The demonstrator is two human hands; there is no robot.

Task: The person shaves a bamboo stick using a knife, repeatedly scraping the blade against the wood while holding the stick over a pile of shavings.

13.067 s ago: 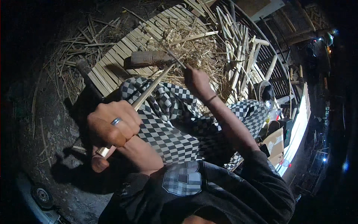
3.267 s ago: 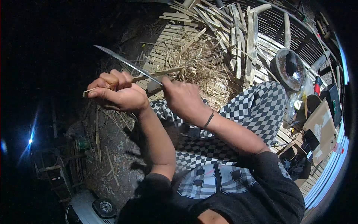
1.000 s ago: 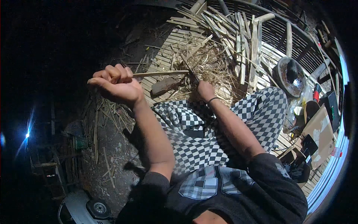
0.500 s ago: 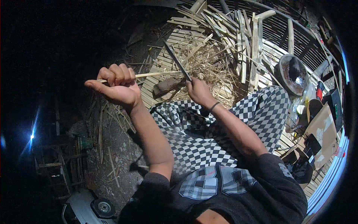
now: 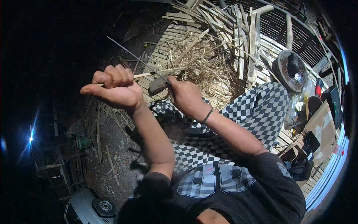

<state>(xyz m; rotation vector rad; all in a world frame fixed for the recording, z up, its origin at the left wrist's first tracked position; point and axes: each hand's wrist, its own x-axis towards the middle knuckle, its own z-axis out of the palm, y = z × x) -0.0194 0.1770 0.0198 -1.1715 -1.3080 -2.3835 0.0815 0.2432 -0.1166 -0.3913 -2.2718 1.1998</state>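
Head view, 2 bare hands, 1 blade, 1 strip; left hand point(image 5: 115, 87), palm turned up, fingers curled tightly round a narrow pale strip point(image 5: 175, 70), thumb laid out straight; right hand point(image 5: 186, 98), fist wrapped about the hidden handle of a long knife point(image 5: 136, 56); strip reaches from the left fist over the slatted platform point(image 5: 166, 44), its far end above loose shavings point(image 5: 209, 71); knife crosses it in my view above a wood block point(image 5: 158, 86), contact not certain from here; step in hand, as I judge it: paring the strip by strokes along its length; next move, I reckon, calls for a firm left grip, a shallow blade angle and an edge kept off the left knuckles; edges: platform border runs just beyond the knife's middle, tip jutting over dark ground; swing room lies to the left, though too dark for me to vouch for; right side tight, with stacked slats point(image 5: 238, 41), a round dark-centred dish point(image 5: 292, 71) and cardboard point(image 5: 324, 128); checkered trousers point(image 5: 257, 100) bound the near side.
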